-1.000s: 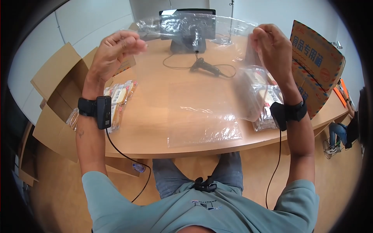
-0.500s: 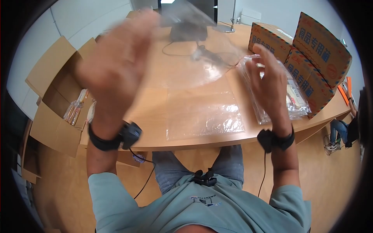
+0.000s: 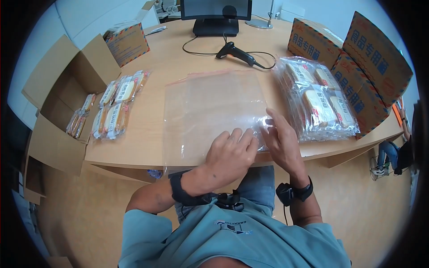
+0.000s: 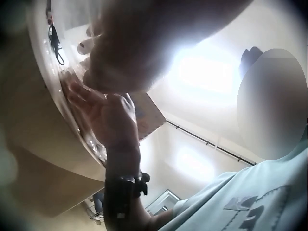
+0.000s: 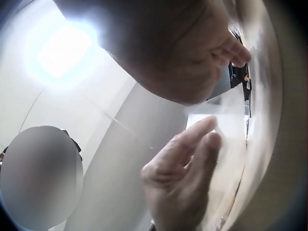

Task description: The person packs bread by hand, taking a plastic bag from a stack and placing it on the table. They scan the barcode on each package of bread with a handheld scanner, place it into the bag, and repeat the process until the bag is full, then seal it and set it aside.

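Note:
A clear plastic bag (image 3: pixel 201 111) lies flat on the table, its reddish edge at the far side. Another clear sheet outline shows overlapping it. My left hand (image 3: pixel 233 152) is over the bag's near right part, fingers loosely bent. In the right wrist view that left hand (image 5: pixel 180 178) has its thumb and index finger close together with a small gap. My right hand (image 3: pixel 281 142) is at the bag's right edge, fingers extended beside shiny wrinkled plastic. In the left wrist view the right hand (image 4: pixel 113 120) shows its palm with fingers spread.
Packed bags of wrapped bread (image 3: pixel 319 105) are stacked at right, before printed cartons (image 3: pixel 355 85). Bread packs (image 3: pixel 117 105) lie at left beside an open carton (image 3: pixel 58 100) with more packs inside. A barcode scanner (image 3: pixel 237 54) and monitor (image 3: pixel 216 11) stand behind; a small carton (image 3: pixel 128 44) is back left.
The clear bag held up between both hands has come down onto the table over the other sheet. Both hands have lowered, and the left has crossed toward the right.

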{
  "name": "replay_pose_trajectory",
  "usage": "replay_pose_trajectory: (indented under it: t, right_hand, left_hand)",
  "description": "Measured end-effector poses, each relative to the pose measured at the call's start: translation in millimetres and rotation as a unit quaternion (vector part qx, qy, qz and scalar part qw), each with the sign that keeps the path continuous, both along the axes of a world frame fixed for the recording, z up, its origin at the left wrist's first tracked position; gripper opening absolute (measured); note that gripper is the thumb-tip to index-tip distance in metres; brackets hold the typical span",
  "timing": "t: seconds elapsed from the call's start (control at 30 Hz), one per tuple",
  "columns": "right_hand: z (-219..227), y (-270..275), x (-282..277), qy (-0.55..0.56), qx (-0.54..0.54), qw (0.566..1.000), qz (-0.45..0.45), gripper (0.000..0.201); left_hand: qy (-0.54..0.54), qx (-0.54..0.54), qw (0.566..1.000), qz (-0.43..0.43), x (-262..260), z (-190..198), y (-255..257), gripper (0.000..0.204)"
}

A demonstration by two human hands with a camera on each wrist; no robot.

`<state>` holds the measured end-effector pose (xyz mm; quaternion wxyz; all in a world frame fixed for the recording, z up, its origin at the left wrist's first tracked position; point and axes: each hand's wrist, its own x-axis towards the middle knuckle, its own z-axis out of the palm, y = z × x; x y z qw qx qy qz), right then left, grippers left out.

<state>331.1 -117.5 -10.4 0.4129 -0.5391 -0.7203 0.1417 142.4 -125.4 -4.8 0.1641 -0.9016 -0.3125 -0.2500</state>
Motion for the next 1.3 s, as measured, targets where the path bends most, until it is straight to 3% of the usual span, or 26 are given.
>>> replay_pose_trajectory:
  t: [0.13,0.2,0.43,0.73,0.8,0.87,0.93,0.97,1.03,1.3]
  right_hand:
    - [-8.6,-10.7,4.9,0.031,0.008,0.999,0.035,0.039]
    - [-5.4,-18.7,3.6,0.099,-0.016,0.994,0.037,0.034]
    - [-15.4,-23.3,11.1,0.028,0.058,0.998,0.025,0.025]
    - [-27.8,-25.3,18.2,0.000,0.016,1.000,-0.009,0.022]
    - [-25.4,-26.0,20.4,-0.054,0.048,0.997,-0.010,0.028]
    - [-22.9,-25.9,19.6,-0.046,0.028,0.998,-0.018,0.034]
    - [-22.5,-23.1,19.8,-0.036,0.010,0.999,-0.025,0.041]
    - [-23.0,-19.9,20.9,-0.042,-0.009,0.999,-0.007,0.047]
    - [-21.8,-14.5,18.5,-0.046,-0.024,0.999,0.012,0.053]
    - [-18.6,-8.1,14.6,-0.068,-0.037,0.997,0.031,0.055]
  left_hand:
    - [0.013,-0.015,1.000,0.000,8.3,-12.6,7.5,0.032]
    - [0.000,0.005,1.000,-0.025,11.3,-16.0,10.3,0.030]
    - [-0.015,-0.017,0.999,-0.044,22.7,-21.1,19.7,0.028]
    - [-0.051,-0.150,0.980,-0.117,6.6,-2.9,14.4,0.058]
    - [-0.122,-0.165,0.973,-0.101,-15.0,1.5,13.8,0.065]
    - [-0.118,-0.142,0.983,0.001,-55.9,-8.9,22.3,0.080]
    - [-0.132,-0.155,0.967,0.154,-90.6,-10.3,17.7,0.069]
    - [-0.131,-0.156,0.967,0.154,-102.7,-15.1,18.2,0.069]
    - [-0.248,-0.291,0.899,0.212,-118.2,-25.0,22.1,0.072]
    - [-0.224,-0.347,0.900,0.138,-92.0,-21.5,19.4,0.071]
